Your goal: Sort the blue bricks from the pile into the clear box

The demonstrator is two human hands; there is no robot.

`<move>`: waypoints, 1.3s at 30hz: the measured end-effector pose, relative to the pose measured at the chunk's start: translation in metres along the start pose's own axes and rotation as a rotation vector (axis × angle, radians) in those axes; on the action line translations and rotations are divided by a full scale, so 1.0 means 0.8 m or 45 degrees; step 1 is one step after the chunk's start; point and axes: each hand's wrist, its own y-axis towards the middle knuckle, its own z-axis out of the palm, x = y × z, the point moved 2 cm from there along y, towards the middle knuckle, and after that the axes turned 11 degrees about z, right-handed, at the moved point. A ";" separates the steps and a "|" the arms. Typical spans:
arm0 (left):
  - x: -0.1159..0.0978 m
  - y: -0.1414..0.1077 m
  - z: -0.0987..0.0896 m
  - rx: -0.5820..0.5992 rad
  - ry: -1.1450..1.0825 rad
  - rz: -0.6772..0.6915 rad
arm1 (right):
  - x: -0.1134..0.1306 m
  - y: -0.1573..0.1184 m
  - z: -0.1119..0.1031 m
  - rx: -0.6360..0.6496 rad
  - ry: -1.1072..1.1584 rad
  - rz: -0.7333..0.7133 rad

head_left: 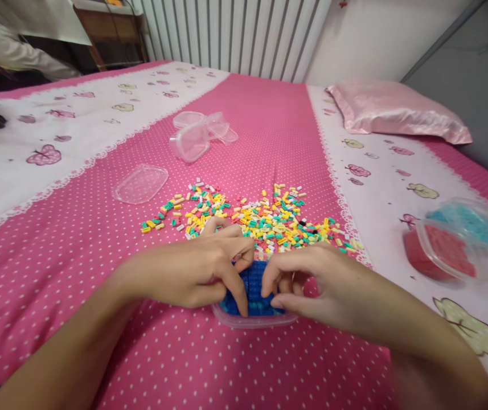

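My left hand [201, 267] and my right hand [307, 282] meet over a small clear plastic tub [254, 320] on the pink dotted bedspread. Between the fingertips sits a blue studded block assembly [253, 285], which both hands pinch from the two sides above the tub. Blue pieces lie in the tub under it. Just beyond the hands spreads a loose heap of tiny bricks [261, 219] in yellow, teal, white and pink.
A clear lid [140, 183] lies at the left, and empty clear tubs [199, 134] sit farther back. At the right stand a tub of red pieces [442, 253] and one of light-blue pieces [468, 219]. A pink pillow [393, 108] lies at the far right.
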 end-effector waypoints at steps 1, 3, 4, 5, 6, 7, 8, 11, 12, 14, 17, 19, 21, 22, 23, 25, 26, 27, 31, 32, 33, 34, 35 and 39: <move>0.000 0.000 0.001 0.005 0.003 -0.003 | -0.001 0.001 0.000 -0.009 0.001 0.007; 0.001 0.000 0.002 0.008 0.022 -0.017 | -0.002 0.002 0.002 -0.019 -0.007 0.011; 0.001 0.000 0.002 0.003 0.034 -0.022 | -0.001 0.002 0.003 -0.018 -0.020 0.006; 0.002 0.000 0.002 -0.004 0.043 -0.022 | -0.001 0.002 0.004 -0.016 -0.040 -0.004; 0.001 0.001 0.001 -0.012 0.047 -0.019 | 0.000 0.002 0.006 -0.019 -0.065 -0.015; 0.001 0.001 0.001 -0.020 0.046 -0.013 | 0.001 0.002 0.008 -0.033 -0.093 -0.032; 0.001 0.001 0.000 -0.025 0.043 -0.007 | 0.002 0.003 0.010 -0.050 -0.119 -0.052; 0.000 0.001 -0.002 -0.035 0.009 0.015 | 0.002 0.005 0.018 -0.087 -0.158 -0.106; 0.000 0.000 -0.002 -0.038 -0.012 0.026 | 0.001 0.006 0.020 -0.089 -0.160 -0.111; 0.000 -0.002 -0.004 -0.051 -0.048 0.044 | -0.001 0.009 0.023 -0.086 -0.152 -0.100; 0.004 -0.007 -0.008 -0.091 -0.033 0.030 | -0.003 0.012 0.024 -0.077 -0.132 -0.083; 0.007 -0.010 -0.010 -0.115 0.003 0.009 | -0.004 0.014 0.024 -0.076 -0.141 -0.075; 0.010 -0.012 -0.011 -0.138 0.036 -0.005 | -0.006 0.016 0.024 -0.097 -0.180 -0.062; 0.011 -0.013 -0.012 -0.151 0.050 -0.009 | -0.006 0.016 0.024 -0.106 -0.201 -0.058; 0.012 -0.014 -0.013 -0.162 0.065 -0.012 | -0.007 0.016 0.023 -0.109 -0.215 -0.058; 0.015 -0.017 -0.014 -0.184 0.089 -0.021 | -0.007 0.014 0.022 -0.094 -0.222 -0.067; 0.016 -0.019 -0.016 -0.195 0.096 -0.026 | -0.007 0.013 0.021 -0.084 -0.222 -0.073; 0.017 -0.020 -0.017 -0.211 0.102 -0.032 | -0.007 0.012 0.019 -0.077 -0.225 -0.078; 0.024 -0.026 -0.023 -0.319 0.147 -0.109 | -0.007 0.009 0.016 -0.023 -0.276 -0.095; 0.026 -0.027 -0.024 -0.344 0.162 -0.133 | -0.007 0.009 0.016 -0.002 -0.284 -0.094; 0.027 -0.028 -0.025 -0.362 0.175 -0.150 | -0.007 0.008 0.016 0.016 -0.285 -0.097; 0.029 -0.029 -0.025 -0.371 0.183 -0.161 | -0.007 0.008 0.016 0.019 -0.284 -0.100; 0.029 -0.029 -0.025 -0.375 0.187 -0.166 | -0.008 0.008 0.016 0.010 -0.280 -0.105; 0.030 -0.028 -0.023 -0.379 0.195 -0.154 | -0.009 0.008 0.019 -0.034 -0.287 -0.135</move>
